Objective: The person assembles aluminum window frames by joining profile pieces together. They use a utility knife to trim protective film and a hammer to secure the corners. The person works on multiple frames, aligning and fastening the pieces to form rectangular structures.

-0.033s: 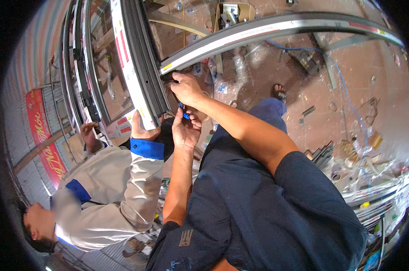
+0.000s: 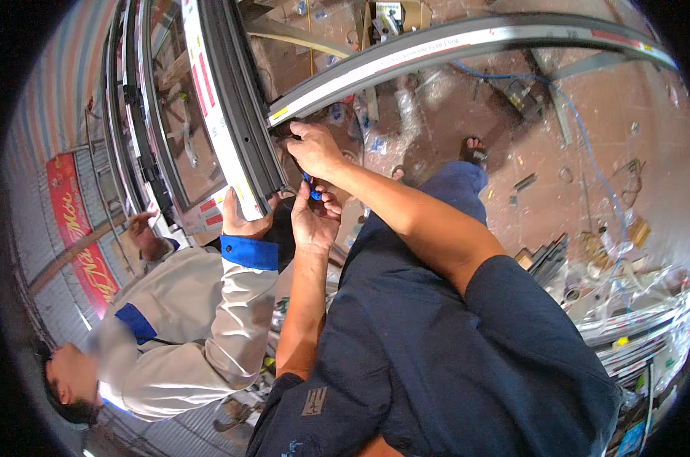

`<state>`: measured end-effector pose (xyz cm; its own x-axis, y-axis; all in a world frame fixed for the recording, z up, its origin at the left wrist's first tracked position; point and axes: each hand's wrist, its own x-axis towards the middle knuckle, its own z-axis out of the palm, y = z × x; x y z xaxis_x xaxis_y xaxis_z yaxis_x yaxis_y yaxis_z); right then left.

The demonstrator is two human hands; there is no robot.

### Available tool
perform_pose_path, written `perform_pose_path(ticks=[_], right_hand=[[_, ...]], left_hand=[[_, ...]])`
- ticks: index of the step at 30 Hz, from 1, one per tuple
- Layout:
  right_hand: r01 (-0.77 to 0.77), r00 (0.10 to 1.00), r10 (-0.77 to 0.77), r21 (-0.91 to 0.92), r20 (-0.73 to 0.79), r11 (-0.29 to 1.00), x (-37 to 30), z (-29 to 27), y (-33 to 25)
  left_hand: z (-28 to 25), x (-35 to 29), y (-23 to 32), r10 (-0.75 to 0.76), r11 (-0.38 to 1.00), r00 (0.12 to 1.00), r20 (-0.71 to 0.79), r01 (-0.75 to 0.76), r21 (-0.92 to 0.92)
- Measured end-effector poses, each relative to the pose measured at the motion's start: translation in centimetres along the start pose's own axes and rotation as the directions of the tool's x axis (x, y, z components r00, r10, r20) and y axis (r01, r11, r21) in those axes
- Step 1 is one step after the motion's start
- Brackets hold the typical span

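Note:
In my left hand (image 2: pixel 315 223), the fingers close on a small tool with a blue handle (image 2: pixel 314 195), just below the corner of a metal frame. Its working end is too dark and small to make out. My right hand (image 2: pixel 319 151) is right above it, fingers curled in at the joint where a curved-looking bar (image 2: pixel 406 59) meets a thick black-and-white profile (image 2: pixel 234 137). What its fingertips pinch is hidden. A co-worker's hand (image 2: pixel 244 222), in a blue cuff, grips the near end of the thick profile.
The co-worker (image 2: pixel 185 320) in a beige jacket is close on my left. More framed profiles (image 2: pixel 135 99) stand beyond. Right of me, a blue hose (image 2: pixel 573 126) crosses the tiled floor among scraps, and plastic-wrapped profiles (image 2: pixel 642 335) lie at lower right. An open carton (image 2: pixel 417 14) sits at the back.
The view has shifted very slightly. Both my hands keep their places at the frame corner, and the co-worker's hand stays on the profile.

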<state>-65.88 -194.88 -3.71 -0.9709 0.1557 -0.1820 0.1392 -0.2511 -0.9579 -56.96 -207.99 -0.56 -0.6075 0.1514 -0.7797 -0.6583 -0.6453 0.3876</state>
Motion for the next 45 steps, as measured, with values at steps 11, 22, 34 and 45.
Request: perform_pose_path(ticks=[11,22,34,45], right_hand=[[0.064,0.998,-0.064,-0.008,-0.014,0.998,0.2,-0.3,0.3],[0.066,0.998,-0.061,0.223,-0.028,0.973,1.2,1.4,3.2],[-0.069,0.993,0.076,0.083,-0.094,0.994,0.4,0.9,0.0],[-0.197,0.943,0.287,0.411,-0.167,0.89,-1.3,2.6,-3.0]], left_hand=[[0.4,-0.1,0.4,-0.048,0.997,0.998,0.028,0.049,-0.066],[3.6,-2.0,-2.9,0.446,0.847,0.887,-0.122,-0.374,0.378],[2.3,-1.3,-1.1,0.051,0.986,0.992,-0.118,-0.069,-0.153],[-2.3,0.6,-2.2,0.02,0.993,0.967,0.253,0.01,-0.119]])
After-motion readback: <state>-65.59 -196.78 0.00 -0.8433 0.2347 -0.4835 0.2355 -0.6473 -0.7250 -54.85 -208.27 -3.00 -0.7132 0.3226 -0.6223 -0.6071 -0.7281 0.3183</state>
